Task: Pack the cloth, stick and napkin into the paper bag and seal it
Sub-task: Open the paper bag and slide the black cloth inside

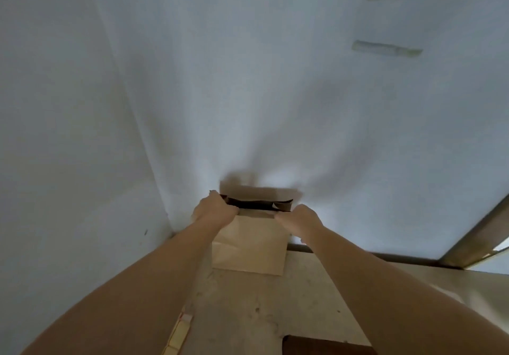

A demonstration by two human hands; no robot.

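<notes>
A brown paper bag [249, 247] stands upright on the table against the white wall. Its mouth is open and dark inside, and I cannot tell what it holds. My left hand [213, 208] grips the bag's top edge at its left corner. My right hand [298, 218] grips the top edge at the right corner. A pale wooden stick [179, 332] lies on the table near the lower left, beside my left forearm. No cloth or napkin shows.
The bag stands in a corner of white walls [248, 93]. The light wooden table [261, 308] runs towards me. A dark brown object [327, 345] sits at the bottom edge. A metal frame [476, 236] slants at the right.
</notes>
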